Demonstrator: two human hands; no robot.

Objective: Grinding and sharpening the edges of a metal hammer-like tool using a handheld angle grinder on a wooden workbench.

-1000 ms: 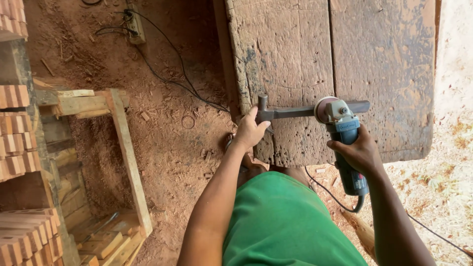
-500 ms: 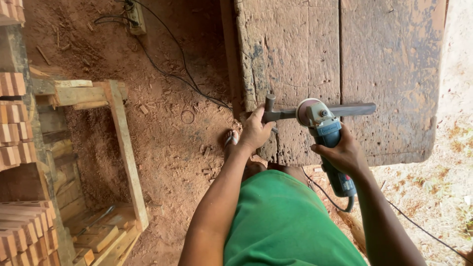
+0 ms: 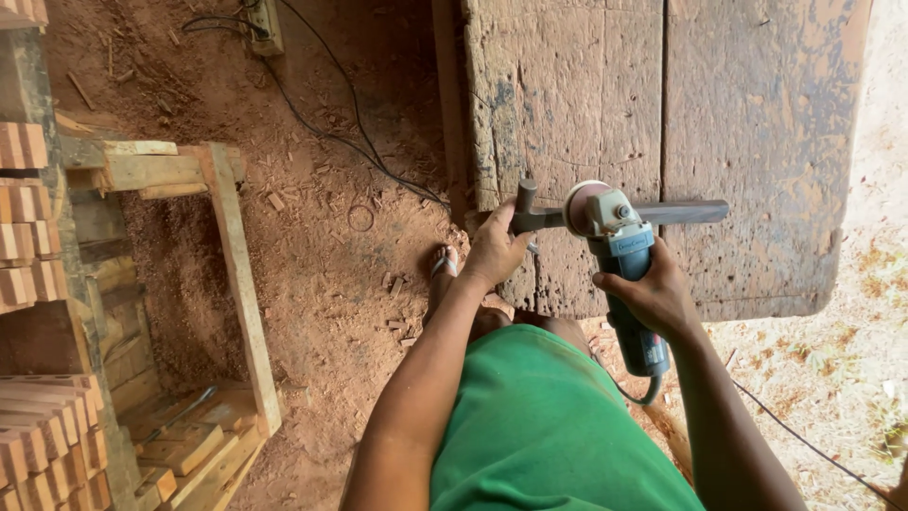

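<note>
My left hand (image 3: 494, 252) grips the near end of a dark metal bar (image 3: 686, 212) that lies across a worn wooden table (image 3: 757, 114). A short cross-piece stands up from the bar beside my fingers. My right hand (image 3: 653, 295) holds the blue body of an angle grinder (image 3: 624, 260), whose round disc and guard rest on the bar's middle. The grinder's cord trails from its tail down to the right. My green clothing fills the bottom centre.
A wooden frame (image 3: 236, 274) and stacked wood pieces (image 3: 28, 227) stand at the left on red earth. A black cable (image 3: 359, 142) runs from a socket block (image 3: 265, 24) at the top. My sandalled foot (image 3: 445, 265) stands by the table's edge.
The grinder has shifted left along the bar, toward my left hand. My left hand keeps its hold on the bar's end.
</note>
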